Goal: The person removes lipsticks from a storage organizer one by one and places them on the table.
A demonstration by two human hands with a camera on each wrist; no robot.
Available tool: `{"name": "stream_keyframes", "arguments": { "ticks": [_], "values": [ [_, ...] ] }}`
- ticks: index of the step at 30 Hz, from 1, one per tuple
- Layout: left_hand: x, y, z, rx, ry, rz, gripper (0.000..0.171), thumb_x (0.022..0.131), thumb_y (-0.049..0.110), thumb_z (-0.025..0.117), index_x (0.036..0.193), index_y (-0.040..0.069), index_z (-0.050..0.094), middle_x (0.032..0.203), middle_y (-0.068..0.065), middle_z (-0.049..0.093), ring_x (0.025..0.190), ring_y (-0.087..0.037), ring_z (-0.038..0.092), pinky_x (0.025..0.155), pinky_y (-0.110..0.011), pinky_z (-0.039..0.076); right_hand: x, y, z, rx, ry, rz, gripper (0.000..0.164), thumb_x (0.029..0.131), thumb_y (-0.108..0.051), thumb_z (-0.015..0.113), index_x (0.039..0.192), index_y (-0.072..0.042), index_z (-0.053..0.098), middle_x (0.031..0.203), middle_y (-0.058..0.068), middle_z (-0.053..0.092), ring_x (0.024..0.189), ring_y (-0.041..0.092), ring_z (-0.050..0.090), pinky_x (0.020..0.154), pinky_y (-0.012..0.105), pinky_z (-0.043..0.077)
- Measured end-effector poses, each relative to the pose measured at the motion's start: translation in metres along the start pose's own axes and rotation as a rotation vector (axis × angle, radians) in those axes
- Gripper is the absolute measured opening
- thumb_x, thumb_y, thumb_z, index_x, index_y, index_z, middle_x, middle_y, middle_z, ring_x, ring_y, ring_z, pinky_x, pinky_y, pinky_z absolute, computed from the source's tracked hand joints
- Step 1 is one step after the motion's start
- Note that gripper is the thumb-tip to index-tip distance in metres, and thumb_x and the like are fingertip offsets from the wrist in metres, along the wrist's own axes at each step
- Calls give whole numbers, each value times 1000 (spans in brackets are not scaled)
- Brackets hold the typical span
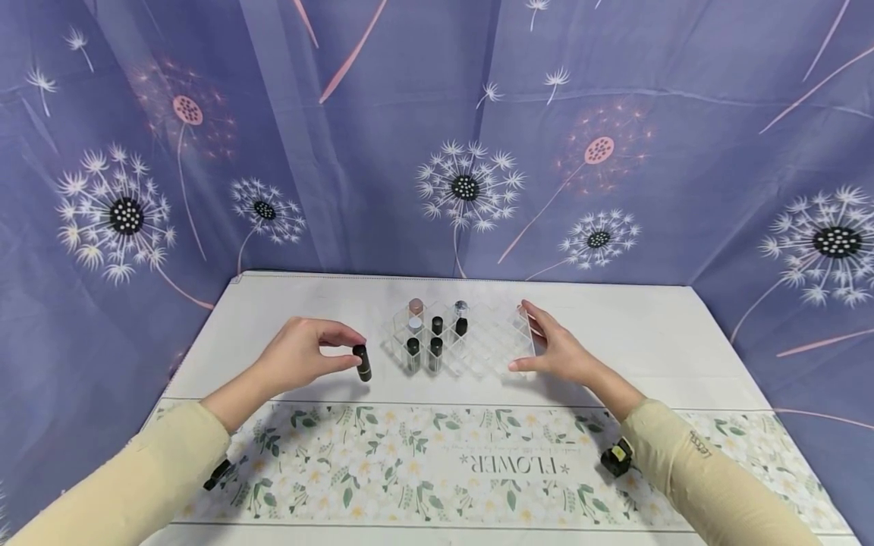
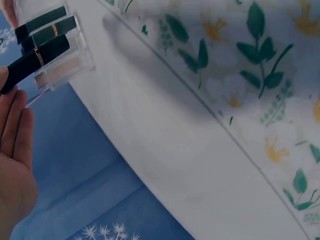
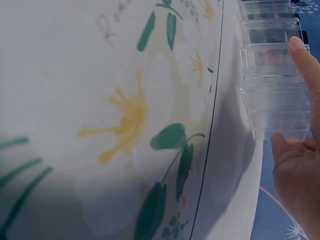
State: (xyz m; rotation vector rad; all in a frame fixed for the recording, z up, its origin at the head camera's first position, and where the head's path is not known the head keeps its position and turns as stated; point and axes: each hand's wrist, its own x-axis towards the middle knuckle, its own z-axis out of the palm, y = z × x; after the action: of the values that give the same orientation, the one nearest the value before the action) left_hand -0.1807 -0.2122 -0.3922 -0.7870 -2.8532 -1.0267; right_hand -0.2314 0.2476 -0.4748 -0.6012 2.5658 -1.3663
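Observation:
My left hand (image 1: 299,356) pinches the top of a black lipstick tube (image 1: 363,364) between thumb and fingertips, just left of a clear lipstick organizer (image 1: 483,350). A thin gold band rings the tube (image 2: 37,56) in the left wrist view. Several lipsticks stand in the organizer's left part: black-capped ones (image 1: 413,350), a pinkish one (image 1: 416,306) and some with silvery tops (image 1: 460,307). At the organizer's right end my right hand (image 1: 561,353) grips it, thumb at the front corner and fingers behind. Slots near this hand hold nothing.
A white table (image 1: 307,292) carries a floral runner (image 1: 382,493) printed with FLOWER along its front. Small black devices lie under the left sleeve (image 1: 217,475) and right sleeve (image 1: 617,458). A blue-purple dandelion curtain (image 1: 382,152) hangs behind and at both sides.

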Motion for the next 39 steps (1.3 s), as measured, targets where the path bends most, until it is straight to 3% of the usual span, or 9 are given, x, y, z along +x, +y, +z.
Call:
{"name": "stream_keyframes", "arguments": {
  "ticks": [5,15,31,39],
  "values": [
    [-6,0,9,-13,-3,15,26,89,17,89,115,14,83,107,5,82,101,-25,78,92,-45,63,0,0,0,0,3,3,122,82,-12,95,170,2,12,172,30,21,153,52,33,122,48,34],
    [-18,-2,20,-6,-33,-20,25,92,22,87,116,18,83,110,5,82,103,-22,77,92,-46,62,1,1,0,5,3,9,122,82,-11,95,170,0,12,173,30,20,153,52,33,123,48,34],
    [-42,-4,29,18,-23,-24,26,92,31,87,116,22,83,113,7,81,105,-21,78,85,-50,63,1,0,0,7,1,22,122,82,-11,94,171,-1,11,174,28,17,155,50,31,124,46,32],
    [-49,-8,37,0,0,-19,27,88,27,90,114,22,84,111,9,81,104,-19,78,81,-45,64,1,-1,0,17,-2,21,122,82,-11,94,170,1,11,174,28,18,155,50,30,124,48,32]
  ]
}}
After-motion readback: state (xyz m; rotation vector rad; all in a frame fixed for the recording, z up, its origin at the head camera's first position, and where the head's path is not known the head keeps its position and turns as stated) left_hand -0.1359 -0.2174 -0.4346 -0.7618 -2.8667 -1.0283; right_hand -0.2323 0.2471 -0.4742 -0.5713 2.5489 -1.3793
